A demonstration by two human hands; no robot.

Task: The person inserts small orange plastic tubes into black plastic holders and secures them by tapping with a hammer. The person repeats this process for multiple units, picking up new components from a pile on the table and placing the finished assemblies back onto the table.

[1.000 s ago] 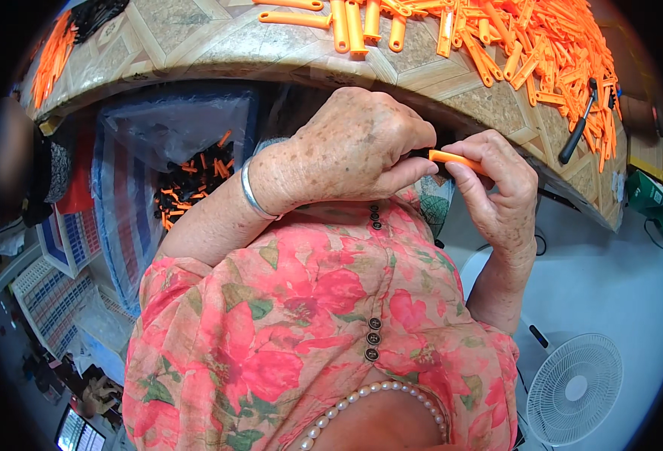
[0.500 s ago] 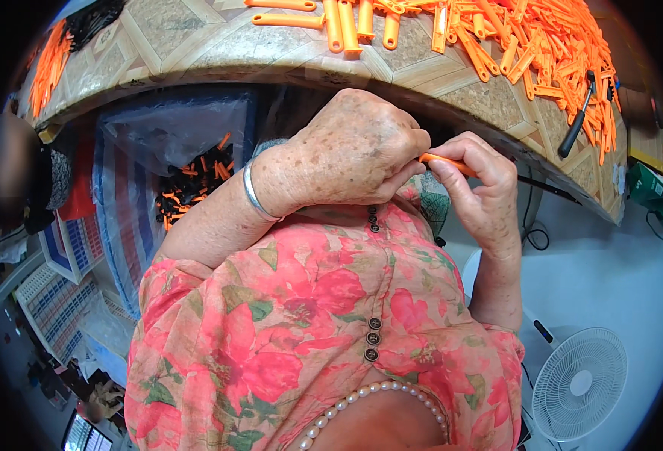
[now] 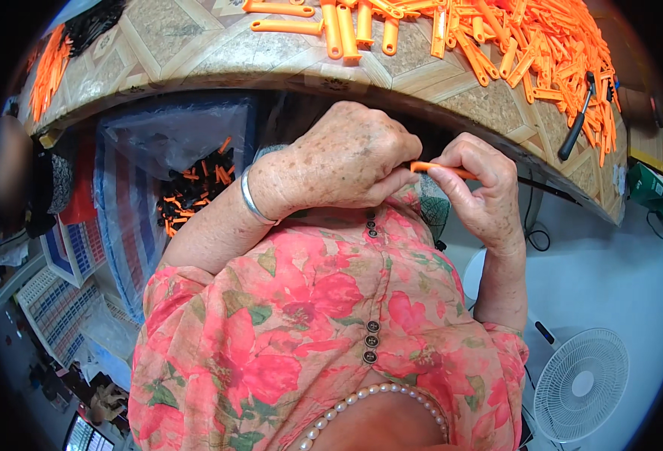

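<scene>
Orange plastic handle (image 3: 421,166): toward 2 o'clock from the centre of my feed, in front of the floral blouse (image 3: 301,316), bridging the gap between both hands.
Right hand (image 3: 485,180): between 2 and 3 o'clock; I see thumb and curled fingers pinching the handle.
Left hand (image 3: 354,154): at 12 o'clock, back toward me, fingers folded, thumb tip against the handle's left end; I cannot tell whether the fist encloses anything.
Silver bangle (image 3: 251,197): around the left wrist, toward 11 o'clock.
Patterned tabletop (image 3: 196,45): arcing across my upper edge, from 10 to 2 o'clock.
Handle pile (image 3: 546,52): heaped on that top toward 2 o'clock, a few loose handles (image 3: 335,30) lying at 12.
Black-gripped tool (image 3: 572,137): at 2 o'clock, beside the pile, grip reaching the table's edge.
Striped sack (image 3: 113,203): between 9 and 10 o'clock, small black and orange pieces (image 3: 188,188) inside.
White fan (image 3: 583,383): I find it at 4 o'clock.
</scene>
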